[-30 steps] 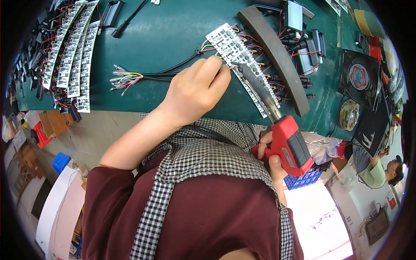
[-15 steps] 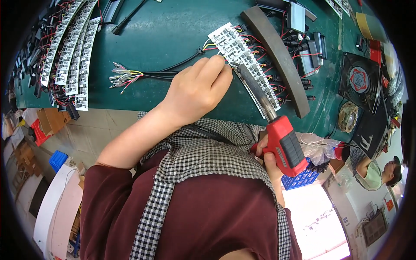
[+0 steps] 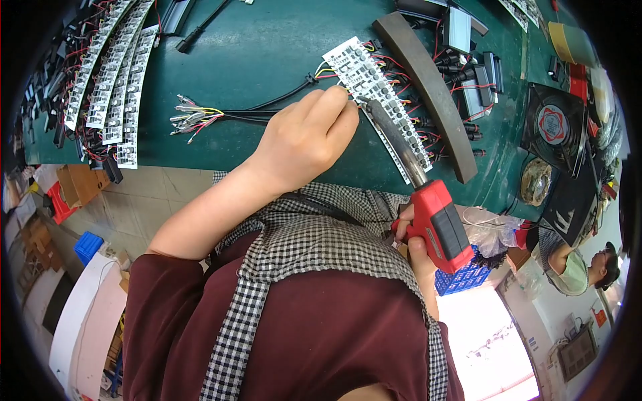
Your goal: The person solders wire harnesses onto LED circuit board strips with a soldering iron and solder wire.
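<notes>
My right hand (image 3: 416,244) grips a red and black soldering gun (image 3: 438,227). Its dark tip points up and left, to the near edge of a strip of white circuit boards (image 3: 378,93). Close to that tip, my left hand (image 3: 311,130) is closed in a pinch at the boards' left edge; what its fingertips hold is hidden. Black cables (image 3: 247,115) run beneath this hand, their bare wire ends (image 3: 194,117) fanned out to the left. Another black cable joins the upper end of the boards by coloured wires.
A curved dark bar (image 3: 428,93) lies along the boards' right side. Beyond it are metal housings (image 3: 457,30) with cables. More board strips (image 3: 130,100) hang together at the left. A fan (image 3: 554,123) stands at the right, near a stone-like lump (image 3: 536,180). Another person (image 3: 576,271) is further right.
Both hands and the soldering gun keep almost the same place. The whole view has shifted very slightly.
</notes>
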`<action>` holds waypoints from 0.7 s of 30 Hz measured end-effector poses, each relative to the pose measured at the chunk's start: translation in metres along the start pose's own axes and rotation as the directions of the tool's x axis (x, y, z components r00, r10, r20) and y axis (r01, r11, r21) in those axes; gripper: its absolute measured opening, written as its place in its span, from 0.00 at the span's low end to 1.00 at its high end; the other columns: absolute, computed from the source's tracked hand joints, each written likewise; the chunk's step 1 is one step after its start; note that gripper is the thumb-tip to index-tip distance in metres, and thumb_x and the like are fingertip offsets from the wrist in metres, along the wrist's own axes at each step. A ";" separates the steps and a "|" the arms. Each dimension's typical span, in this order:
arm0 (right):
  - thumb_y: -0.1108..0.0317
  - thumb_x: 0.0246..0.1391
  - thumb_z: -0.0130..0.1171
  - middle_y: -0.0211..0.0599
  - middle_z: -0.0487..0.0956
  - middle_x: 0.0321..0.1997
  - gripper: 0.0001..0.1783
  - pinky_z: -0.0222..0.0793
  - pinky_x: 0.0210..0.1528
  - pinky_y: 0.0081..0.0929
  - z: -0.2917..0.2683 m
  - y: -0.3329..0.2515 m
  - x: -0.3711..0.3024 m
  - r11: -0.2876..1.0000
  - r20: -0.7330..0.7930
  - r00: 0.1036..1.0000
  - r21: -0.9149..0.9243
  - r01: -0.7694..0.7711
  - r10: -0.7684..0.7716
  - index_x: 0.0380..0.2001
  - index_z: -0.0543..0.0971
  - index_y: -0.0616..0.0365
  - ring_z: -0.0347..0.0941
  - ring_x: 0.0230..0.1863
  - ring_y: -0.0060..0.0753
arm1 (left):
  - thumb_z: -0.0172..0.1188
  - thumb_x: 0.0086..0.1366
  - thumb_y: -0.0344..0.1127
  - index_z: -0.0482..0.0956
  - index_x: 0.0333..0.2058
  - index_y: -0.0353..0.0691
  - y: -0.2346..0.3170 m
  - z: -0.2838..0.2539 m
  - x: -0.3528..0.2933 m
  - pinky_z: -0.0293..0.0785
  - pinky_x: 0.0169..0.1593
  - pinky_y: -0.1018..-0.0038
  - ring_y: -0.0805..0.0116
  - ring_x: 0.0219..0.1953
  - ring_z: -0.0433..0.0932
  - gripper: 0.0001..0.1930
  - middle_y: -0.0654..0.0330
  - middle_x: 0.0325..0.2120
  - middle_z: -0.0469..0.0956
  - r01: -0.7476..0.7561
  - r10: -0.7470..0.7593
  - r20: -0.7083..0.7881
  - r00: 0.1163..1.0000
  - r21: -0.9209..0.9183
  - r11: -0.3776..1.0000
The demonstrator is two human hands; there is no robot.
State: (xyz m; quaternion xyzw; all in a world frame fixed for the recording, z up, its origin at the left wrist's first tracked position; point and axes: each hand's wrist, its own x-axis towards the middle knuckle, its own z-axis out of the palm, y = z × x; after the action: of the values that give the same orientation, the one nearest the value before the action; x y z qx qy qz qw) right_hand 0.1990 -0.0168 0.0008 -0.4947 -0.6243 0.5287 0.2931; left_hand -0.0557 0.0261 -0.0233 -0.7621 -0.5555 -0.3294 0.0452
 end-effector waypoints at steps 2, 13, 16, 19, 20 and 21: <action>0.44 0.49 0.59 0.33 0.71 0.27 0.32 0.58 0.23 0.20 0.001 0.000 0.001 0.999 -0.001 1.000 0.039 -0.012 0.012 0.36 0.72 0.68 0.65 0.21 0.22 | 0.57 0.44 0.27 0.73 0.27 0.35 0.000 0.001 -0.001 0.68 0.22 0.81 0.74 0.23 0.70 0.08 0.62 0.26 0.65 0.002 -0.002 0.002 1.000 -0.004 1.000; 0.65 0.38 0.69 0.42 0.80 0.34 0.36 0.72 0.36 0.21 -0.009 0.008 -0.006 0.995 0.003 0.999 -0.092 0.034 -0.034 0.51 0.69 0.71 0.78 0.30 0.30 | 0.57 0.45 0.27 0.73 0.27 0.35 0.001 0.000 0.000 0.69 0.23 0.81 0.74 0.24 0.70 0.08 0.62 0.26 0.65 0.004 -0.004 0.004 1.000 0.003 1.000; 0.58 0.39 0.69 0.39 0.79 0.28 0.39 0.69 0.31 0.18 -0.005 0.001 -0.006 0.971 0.007 0.995 0.218 -0.099 0.100 0.50 0.68 0.73 0.75 0.26 0.26 | 0.56 0.45 0.27 0.73 0.27 0.35 0.001 0.000 0.000 0.69 0.23 0.81 0.74 0.24 0.70 0.07 0.62 0.26 0.65 0.004 -0.004 -0.004 1.000 0.007 1.000; 0.40 0.45 0.61 0.46 0.74 0.47 0.43 0.63 0.25 0.22 -0.008 -0.008 -0.010 0.986 -0.026 0.997 0.150 -0.072 0.077 0.49 0.67 0.70 0.68 0.22 0.24 | 0.56 0.45 0.27 0.72 0.26 0.35 0.001 0.000 0.000 0.69 0.23 0.81 0.74 0.24 0.70 0.07 0.62 0.26 0.65 -0.002 0.002 -0.011 1.000 -0.002 1.000; 0.40 0.45 0.61 0.46 0.74 0.47 0.43 0.63 0.25 0.22 -0.009 -0.008 -0.012 0.986 -0.027 0.997 0.150 -0.071 0.076 0.49 0.67 0.70 0.68 0.22 0.24 | 0.56 0.45 0.27 0.72 0.26 0.35 0.001 0.000 0.000 0.69 0.23 0.81 0.74 0.24 0.70 0.07 0.62 0.26 0.65 -0.003 0.003 -0.011 1.000 -0.002 1.000; 0.40 0.45 0.61 0.46 0.74 0.47 0.43 0.63 0.24 0.22 -0.010 -0.008 -0.015 0.985 -0.018 0.995 0.150 -0.091 0.094 0.48 0.68 0.70 0.68 0.22 0.24 | 0.56 0.44 0.27 0.72 0.26 0.35 0.001 0.000 0.000 0.69 0.23 0.81 0.74 0.24 0.70 0.07 0.63 0.26 0.65 0.000 0.000 -0.002 1.000 0.007 1.000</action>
State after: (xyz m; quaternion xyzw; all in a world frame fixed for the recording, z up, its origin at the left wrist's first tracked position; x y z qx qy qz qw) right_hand 0.2108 -0.0267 0.0138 -0.5065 -0.5559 0.5806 0.3120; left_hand -0.0553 0.0256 -0.0234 -0.7615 -0.5568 -0.3283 0.0483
